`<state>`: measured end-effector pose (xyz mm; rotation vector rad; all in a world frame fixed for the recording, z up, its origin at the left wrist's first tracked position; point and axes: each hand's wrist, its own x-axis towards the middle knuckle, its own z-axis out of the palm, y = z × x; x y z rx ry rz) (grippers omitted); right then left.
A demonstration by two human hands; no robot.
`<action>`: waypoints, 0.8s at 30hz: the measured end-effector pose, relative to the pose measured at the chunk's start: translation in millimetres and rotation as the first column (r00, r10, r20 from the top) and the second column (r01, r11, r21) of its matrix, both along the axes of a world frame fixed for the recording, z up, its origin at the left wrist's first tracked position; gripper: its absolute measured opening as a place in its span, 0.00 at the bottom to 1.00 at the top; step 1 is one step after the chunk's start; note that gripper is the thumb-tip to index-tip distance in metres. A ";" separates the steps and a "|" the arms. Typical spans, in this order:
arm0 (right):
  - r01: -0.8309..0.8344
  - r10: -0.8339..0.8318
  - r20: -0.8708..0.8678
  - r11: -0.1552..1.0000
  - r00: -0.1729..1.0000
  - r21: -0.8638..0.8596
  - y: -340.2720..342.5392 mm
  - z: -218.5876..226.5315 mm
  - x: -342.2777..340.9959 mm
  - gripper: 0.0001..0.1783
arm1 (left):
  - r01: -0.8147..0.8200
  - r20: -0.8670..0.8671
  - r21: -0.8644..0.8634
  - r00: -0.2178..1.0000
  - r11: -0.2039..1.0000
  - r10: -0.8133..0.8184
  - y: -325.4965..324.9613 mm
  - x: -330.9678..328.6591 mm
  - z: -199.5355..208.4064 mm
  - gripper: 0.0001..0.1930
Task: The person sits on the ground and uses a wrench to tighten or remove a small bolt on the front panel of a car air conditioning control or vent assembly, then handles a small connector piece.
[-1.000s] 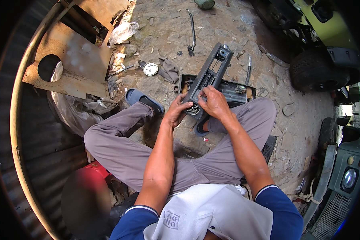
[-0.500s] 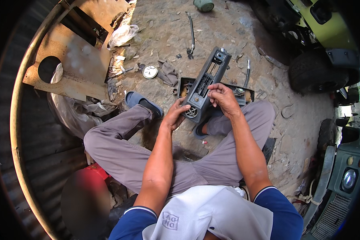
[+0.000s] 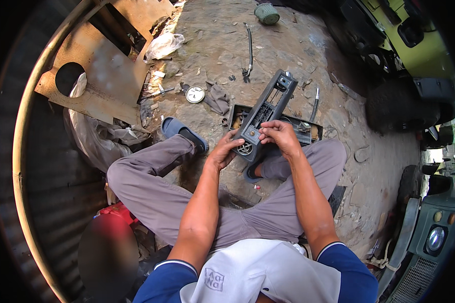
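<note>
My left hand (image 3: 224, 151) grips the near end of a long dark grey housing (image 3: 272, 103), its thumb lying on top. The housing slants up and away to the right over my lap. A round spoked grille, a brass-coloured spot and a long slotted opening show on its upper face. Over its right edge, close to the brass-coloured spot, my right hand (image 3: 282, 136) is closed in a pinch; whatever lies between the fingertips is too small to make out. Partly hidden behind the housing, an open dark box (image 3: 302, 135) holds several parts on the ground.
A round white-faced gauge (image 3: 195, 94) and a grey rag (image 3: 217, 98) lie beyond my left foot. Black hoses (image 3: 249, 48) rest on the stony ground. Rusty sheet metal (image 3: 98, 76) stands at left. Vehicle parts and a tyre (image 3: 402, 104) are at right.
The housing's far end has shifted slightly right and down in the picture. My right hand has moved a little left and lower along the housing. The surroundings shift slightly with the view.
</note>
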<state>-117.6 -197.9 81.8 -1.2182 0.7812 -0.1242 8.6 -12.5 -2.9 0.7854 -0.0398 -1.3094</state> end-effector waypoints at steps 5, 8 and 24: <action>-0.127 0.071 -0.109 0.720 0.991 -0.683 12.9 -2.5 7.4 0.08 | -0.002 0.002 -0.001 1.000 1.000 0.002 -1.5 -0.6 -0.7 0.35; -0.138 0.133 -0.078 0.538 0.988 -0.831 29.0 9.5 18.6 0.09 | -0.023 -0.007 0.005 1.000 1.000 0.023 1.0 0.3 -1.7 0.34; 0.169 -0.225 0.192 0.948 0.955 0.271 -15.3 -8.8 -9.8 0.03 | -0.141 -0.144 -0.095 0.982 0.986 0.126 -7.2 12.0 -1.5 0.18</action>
